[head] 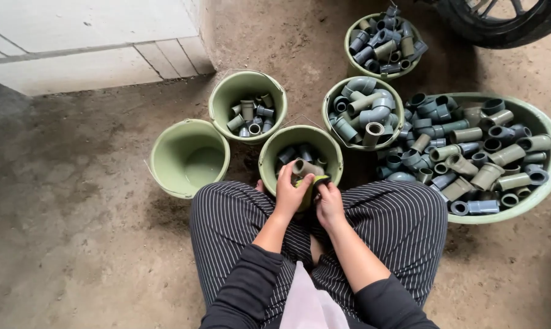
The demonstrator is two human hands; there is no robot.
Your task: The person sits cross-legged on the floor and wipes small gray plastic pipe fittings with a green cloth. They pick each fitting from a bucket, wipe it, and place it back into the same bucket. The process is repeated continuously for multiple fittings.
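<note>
I sit on the ground with striped trousers, both hands raised over the near rim of a green bucket [269, 159]. My left hand [292, 190] grips a grey-brown pipe fitting [305, 167], its open end pointing up and left. My right hand [329, 202] holds a small yellow-green and black scrubbing pad [320, 181] against the fitting. The bucket below holds a few grey fittings.
An empty green bucket [189, 158] stands at the left, and behind it another bucket [247, 88] holds some fittings. Two full buckets [336, 97] [381, 42] stand further back. A large green basin [534, 116] heaped with fittings is on the right. A tyre [501, 24] is at the top right.
</note>
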